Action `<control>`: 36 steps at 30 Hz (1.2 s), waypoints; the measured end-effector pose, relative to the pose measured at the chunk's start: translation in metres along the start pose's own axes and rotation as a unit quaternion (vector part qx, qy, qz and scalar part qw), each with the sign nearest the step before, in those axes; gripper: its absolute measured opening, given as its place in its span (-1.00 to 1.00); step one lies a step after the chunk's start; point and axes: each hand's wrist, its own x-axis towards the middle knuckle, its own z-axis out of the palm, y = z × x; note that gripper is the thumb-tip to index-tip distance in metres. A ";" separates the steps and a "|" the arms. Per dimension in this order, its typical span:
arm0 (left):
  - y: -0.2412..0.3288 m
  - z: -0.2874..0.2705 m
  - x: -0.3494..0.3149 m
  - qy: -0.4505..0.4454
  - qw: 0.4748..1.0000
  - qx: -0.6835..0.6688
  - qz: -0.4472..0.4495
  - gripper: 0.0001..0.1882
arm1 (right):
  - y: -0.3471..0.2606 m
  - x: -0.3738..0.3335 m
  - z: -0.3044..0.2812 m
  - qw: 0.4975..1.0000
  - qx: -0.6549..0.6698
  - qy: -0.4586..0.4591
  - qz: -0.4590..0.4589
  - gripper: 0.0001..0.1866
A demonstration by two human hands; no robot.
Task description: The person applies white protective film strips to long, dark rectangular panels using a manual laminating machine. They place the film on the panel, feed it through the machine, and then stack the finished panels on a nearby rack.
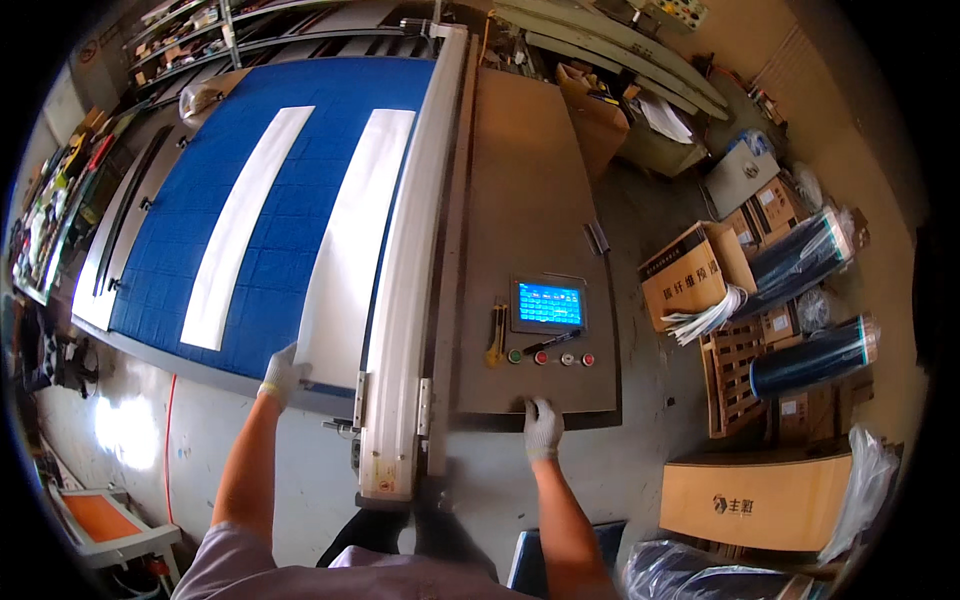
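My left hand, in a white glove, grips the near end of a long white strip lying on the blue bed of a flat cutting machine. A second white strip lies to its left on the bed. My right hand, also gloved, rests on the near edge of the brown control panel, just below a row of round buttons and a small lit touch screen. A white gantry beam runs between the bed and the panel.
Cardboard boxes, dark film rolls and a wooden crate crowd the floor to the right. A large flat carton stands at lower right. Shelves line the far left. An orange-topped stand sits at lower left.
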 end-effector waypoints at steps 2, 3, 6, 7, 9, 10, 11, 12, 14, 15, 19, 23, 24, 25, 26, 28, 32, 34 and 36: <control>-0.002 0.015 -0.027 -0.018 1.000 -0.004 -0.010 -0.44 | 0.028 0.017 0.022 0.994 -0.095 0.020 0.049 -0.84; 0.005 0.015 -0.036 -0.019 1.000 -0.004 -0.014 -0.43 | 0.027 0.026 0.030 0.992 -0.105 0.043 0.048 -0.83; 0.038 0.039 -0.040 -0.002 0.999 0.003 -0.052 -0.43 | 0.012 0.035 0.052 0.984 -0.141 0.097 0.043 -0.81; 0.033 0.039 -0.025 -0.027 0.999 -0.034 -0.021 -0.41 | 0.005 0.037 0.059 0.982 -0.153 0.107 0.037 -0.81; 0.032 0.047 0.000 -0.041 0.999 0.006 -0.031 -0.42 | -0.005 0.038 0.064 0.980 -0.161 0.115 0.035 -0.80; 0.031 0.053 0.003 -0.045 0.998 -0.009 -0.034 -0.42 | -0.007 0.038 0.062 0.980 -0.159 0.112 0.039 -0.79; 0.021 0.051 -0.002 -0.038 0.999 -0.018 -0.034 -0.41 | -0.010 0.039 0.062 0.981 -0.156 0.108 0.042 -0.79; 0.009 0.056 -0.006 -0.037 0.998 -0.028 -0.030 -0.41 | -0.005 0.041 0.058 0.979 -0.170 0.107 0.040 -0.79; 0.008 0.064 -0.015 -0.031 0.999 0.020 -0.018 -0.40 | 0.003 0.038 0.058 0.975 -0.192 0.105 0.037 -0.79; 0.027 0.075 -0.016 -0.040 0.998 0.033 -0.033 -0.41 | 0.003 0.035 0.059 0.974 -0.197 0.101 0.045 -0.79; 0.025 0.086 0.016 -0.049 0.997 0.052 -0.012 -0.48 | -0.012 0.038 0.058 0.977 -0.182 0.109 0.027 -0.78; -0.007 0.096 0.012 -0.070 0.991 0.108 0.047 -0.44 | -0.006 0.040 0.057 0.979 -0.168 0.116 0.026 -0.77; -0.006 0.098 0.001 -0.069 0.987 0.130 0.070 -0.42 | -0.006 0.038 0.057 0.978 -0.166 0.121 0.026 -0.77; -0.004 0.103 -0.001 -0.072 0.994 0.080 0.030 -0.43 | -0.005 0.037 0.058 0.978 -0.165 0.125 0.026 -0.77; 0.001 0.108 0.007 -0.083 0.994 0.064 0.018 -0.44 | -0.005 0.036 0.059 0.978 -0.163 0.130 0.025 -0.77; 0.015 0.110 0.024 -0.092 0.995 0.026 -0.002 -0.45 | -0.011 0.039 0.058 0.979 -0.176 0.105 0.026 -0.78; 0.028 0.104 0.017 -0.070 0.987 0.138 0.042 -0.49 | -0.010 0.038 0.059 0.977 -0.179 0.115 0.027 -0.81; 0.031 0.105 0.004 -0.012 0.988 0.150 -0.022 -0.65 | -0.006 0.035 0.059 0.977 -0.174 0.118 0.036 -0.81; 0.028 0.099 0.011 -0.007 0.980 0.197 -0.034 -0.72 | -0.002 0.034 0.059 0.978 -0.168 0.113 0.039 -0.82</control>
